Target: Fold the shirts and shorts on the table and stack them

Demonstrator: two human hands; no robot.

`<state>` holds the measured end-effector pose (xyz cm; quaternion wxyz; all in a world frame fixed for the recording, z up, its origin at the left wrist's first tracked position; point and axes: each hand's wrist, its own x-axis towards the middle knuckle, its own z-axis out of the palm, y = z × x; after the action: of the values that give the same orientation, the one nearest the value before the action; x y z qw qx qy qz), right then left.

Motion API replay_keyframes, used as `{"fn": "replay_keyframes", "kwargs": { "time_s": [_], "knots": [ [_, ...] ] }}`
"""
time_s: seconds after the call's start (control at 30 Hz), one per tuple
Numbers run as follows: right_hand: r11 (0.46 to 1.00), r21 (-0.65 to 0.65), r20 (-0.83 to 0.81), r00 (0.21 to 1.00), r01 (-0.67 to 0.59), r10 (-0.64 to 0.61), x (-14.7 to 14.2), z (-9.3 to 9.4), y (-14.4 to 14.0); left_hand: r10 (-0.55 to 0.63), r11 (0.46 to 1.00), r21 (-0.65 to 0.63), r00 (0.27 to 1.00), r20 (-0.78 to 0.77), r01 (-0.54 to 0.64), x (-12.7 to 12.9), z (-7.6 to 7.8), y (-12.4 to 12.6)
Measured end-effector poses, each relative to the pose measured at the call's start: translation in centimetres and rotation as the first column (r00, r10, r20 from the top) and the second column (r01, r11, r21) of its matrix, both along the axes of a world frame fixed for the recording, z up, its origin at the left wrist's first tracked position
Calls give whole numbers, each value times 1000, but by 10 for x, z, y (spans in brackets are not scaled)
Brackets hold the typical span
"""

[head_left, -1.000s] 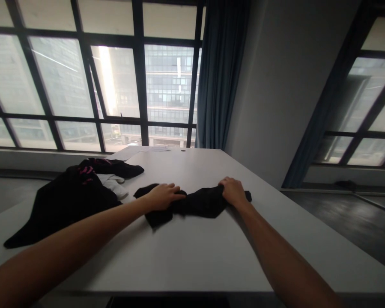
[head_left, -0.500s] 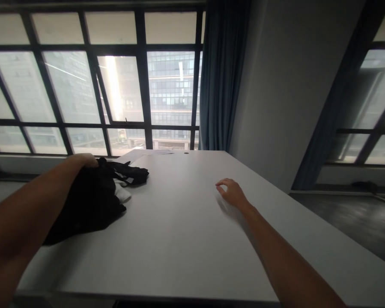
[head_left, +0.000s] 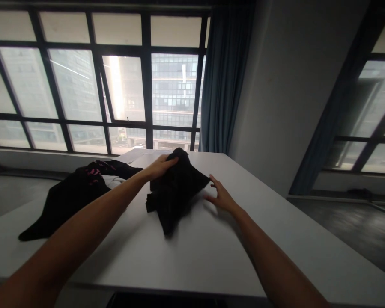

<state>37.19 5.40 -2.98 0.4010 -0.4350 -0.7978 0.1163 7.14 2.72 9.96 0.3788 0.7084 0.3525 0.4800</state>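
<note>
Two bare hands over a white bench [head_left: 186, 256], near its middle. Left hand [head_left: 158, 167] has its fingers clenched on the top of a black garment [head_left: 173, 190], lifting that end up off the surface; the cloth hangs from the grip in a loose bunch, its lower folds touching the bench and trailing toward the near edge. Right hand [head_left: 220, 196] sits just beside the garment's right corner, fingers released and spread, palm low over the bench; cannot tell whether the fingertips touch the cloth. Both forearms reach in from the near edge, bare. To the left, well apart from the lifted garment, a heap of dark clothes [head_left: 70, 196] lies on the bench, with a pink print [head_left: 91, 172] showing on top and a bit of white cloth [head_left: 113, 180] at its right side. Some paper [head_left: 147, 152] lies at the far end of the bench. Behind: large dark-framed windows [head_left: 99, 85], a blue curtain [head_left: 224, 77], grey wall.
</note>
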Motion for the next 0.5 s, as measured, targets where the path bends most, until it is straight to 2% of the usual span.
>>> {"fn": "replay_keyframes", "kwargs": {
  "time_s": [0.1, 0.17, 0.23, 0.3, 0.4, 0.43, 0.5],
  "knots": [
    [997, 19, 134, 988, 73, -75, 0, -3, 4, 129, 988, -107, 964, 231, -107, -22, -23, 1],
    [990, -18, 240, 962, 139, -131, 0, -3, 6, 190, 976, -162, 940, 284, -148, -43, -33, 0],
    [979, -77, 338, 929, 188, -152, 0, -2, 6, 166, 972, -201, 958, 235, -119, -61, -38, -6],
    [963, -109, 399, 899, 244, -183, 6, 6, 3, 70, 973, -228, 992, 107, -44, -75, -38, -17],
    [958, -93, 325, 918, 272, -229, 27, 37, -10, -53, 965, -261, 993, -110, 22, -98, -28, -38],
    [970, -103, 262, 946, 222, -189, 37, 53, -17, -53, 967, -253, 986, -159, 11, -108, -21, -44],
    [975, -224, 150, 988, -5, 40, 55, 93, -32, 102, 985, -122, 980, -172, -123, -131, -4, -50]
  ]
}}
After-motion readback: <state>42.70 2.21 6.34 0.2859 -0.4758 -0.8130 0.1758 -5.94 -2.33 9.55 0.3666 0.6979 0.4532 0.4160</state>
